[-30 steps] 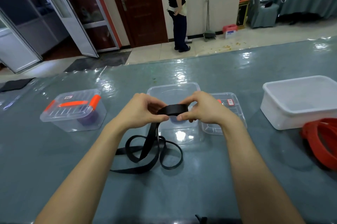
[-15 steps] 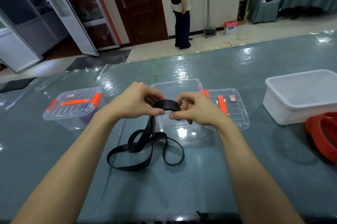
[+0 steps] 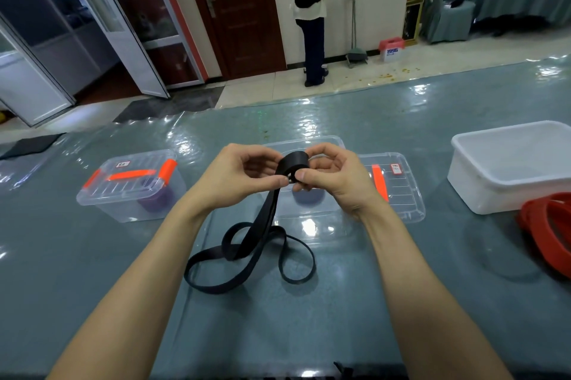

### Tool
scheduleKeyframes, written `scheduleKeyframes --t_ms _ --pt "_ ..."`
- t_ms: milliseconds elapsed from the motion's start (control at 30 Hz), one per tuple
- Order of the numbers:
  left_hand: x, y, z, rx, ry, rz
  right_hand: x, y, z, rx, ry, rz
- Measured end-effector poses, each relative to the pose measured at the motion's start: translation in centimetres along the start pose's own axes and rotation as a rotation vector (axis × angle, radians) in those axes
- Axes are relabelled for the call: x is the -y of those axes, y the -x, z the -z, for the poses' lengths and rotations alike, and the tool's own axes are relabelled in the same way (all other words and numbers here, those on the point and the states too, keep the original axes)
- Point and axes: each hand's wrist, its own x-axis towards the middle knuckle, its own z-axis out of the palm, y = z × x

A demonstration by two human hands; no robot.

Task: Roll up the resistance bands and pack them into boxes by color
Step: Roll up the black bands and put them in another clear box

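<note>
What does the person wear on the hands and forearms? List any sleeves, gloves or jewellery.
Nothing visible. The left hand and right hand are bare: no gloves, rings or watch. Both forearms are bare to the picture's edge; no sleeve shows.

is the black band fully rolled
Partly: left hand and right hand pinch a small coil of the black band; the rest loops loose on the table.

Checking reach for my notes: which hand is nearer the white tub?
Right. The right hand, pinching the rolled black band, is left of the white tub; the left hand holds the same band from its far side, farther from the tub.
</note>
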Motion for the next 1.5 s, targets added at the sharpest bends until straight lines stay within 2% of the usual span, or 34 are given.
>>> scheduleKeyframes --t_ms 167,467,600,700,933,1033,1100,1233,1333,1500 --pt "0.4 -0.1 -0.4 -0.098 0.087 -0.036 -0.6 -0.4 -0.8 -0.012 -0.105 -0.012" --pt "0.4 -0.3 -0.6 -0.128 0.091 -0.022 -1.2 -0.5 -1.5 -0.027 -0.354 -0.078" --pt "-0.5 -0.5 -0.8 -0.164 0.111 -0.039 -1.1 -0.6 -1.4 0.004 -0.374 -0.093" --pt "-0.8 -0.5 -0.3 -0.133 0.028 -0.038 -0.9 -0.4 -0.5 0.037 -0.176 -0.097" --pt "-2.4 -0.8 0.8 0.099 -0.44 0.015 1.1 0.2 0.7 0.016 0.724 -0.14" --pt "-3.4 -1.6 0.7 0.218 -0.643 0.029 2.1 0.1 -0.1 0.066 0.848 -0.051" --pt "-3.9 -2.0 0.4 0.242 -0.697 0.036 2.2 0.0 -0.7 0.088 0.883 -0.041" --pt "-4.2 -2.1 0.4 0.22 -0.614 0.093 2.0 0.3 -0.5 0.076 0.813 -0.062" --pt "-4.1 -1.9 0.7 0.191 -0.529 0.102 1.8 0.5 -0.1 0.058 0.734 -0.012" --pt "-2.8 -0.3 0.7 0.044 -0.126 0.04 1.7 0.6 0.8 -0.02 0.32 0.053"
